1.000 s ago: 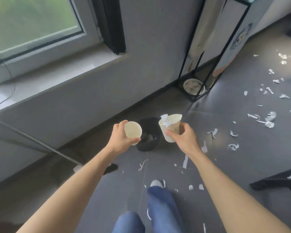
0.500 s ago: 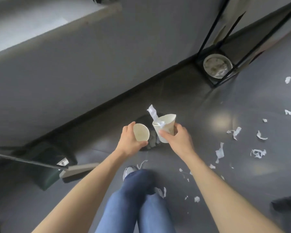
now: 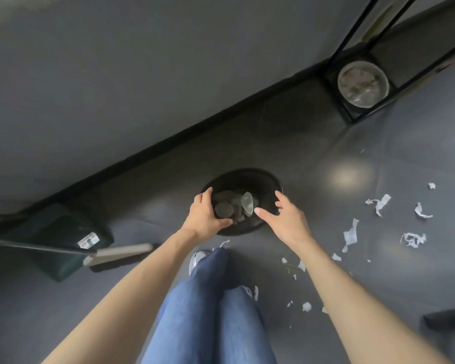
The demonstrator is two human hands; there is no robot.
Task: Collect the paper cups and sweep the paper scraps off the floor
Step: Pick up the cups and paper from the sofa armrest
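A black round bin (image 3: 269,179) stands on the grey floor near the wall. Inside it, in shadow, lie two paper cups: one showing its round bottom (image 3: 223,209), the other on its side (image 3: 247,203). My left hand (image 3: 205,215) curls over the bin's left rim, thumb and fingers apart around the space above the first cup. My right hand (image 3: 286,219) hovers over the right rim with spread fingers and holds nothing. White paper scraps (image 3: 351,235) lie scattered on the floor to the right and by my feet.
A dark green dustpan (image 3: 63,240) and a broom head (image 3: 121,254) with a long handle lie at the left by the baseboard. A black metal stand with a round dish (image 3: 363,84) is at the upper right. My jeans-clad legs (image 3: 208,311) fill the bottom centre.
I leaned down over the bin. Both hands lowered to its mouth and the two cups left them; they now lie inside the bin.
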